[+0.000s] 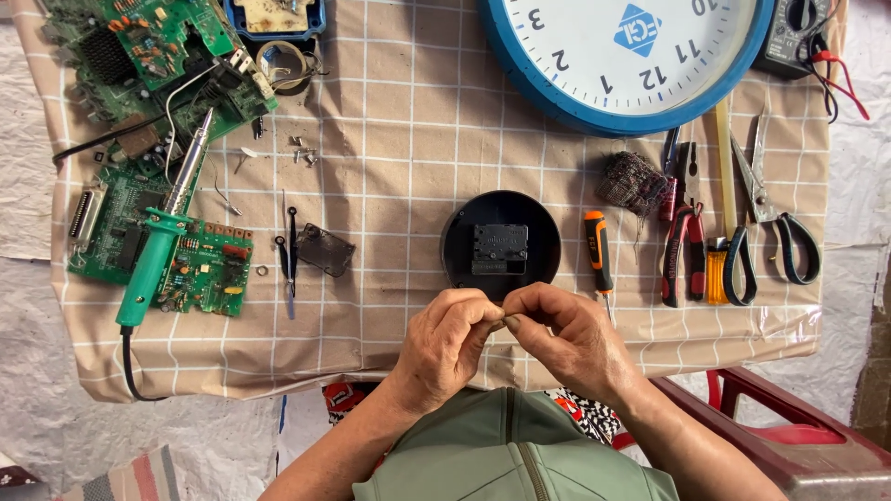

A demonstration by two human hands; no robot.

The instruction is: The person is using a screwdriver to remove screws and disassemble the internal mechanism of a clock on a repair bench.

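Note:
My left hand (447, 339) and my right hand (566, 336) meet fingertip to fingertip just below a round black clock back (459, 243) with a square black movement (500, 249) in its middle. Both hands pinch one tiny part (507, 322) between thumbs and forefingers; it is too small to tell what it is. The hands hover over the near edge of the checked beige cloth (408, 139). A screwdriver with an orange and black handle (599, 249) lies right beside the clock back.
A blue-rimmed white clock face (575, 56) lies at the far edge. Pliers (682, 246), scissors (775, 209) and a wire tangle (631, 181) sit on the right. Green circuit boards (139, 56), a green soldering iron (153, 260), clock hands (290, 255) and a dark cover (326, 249) lie left. A multimeter (798, 32) is far right.

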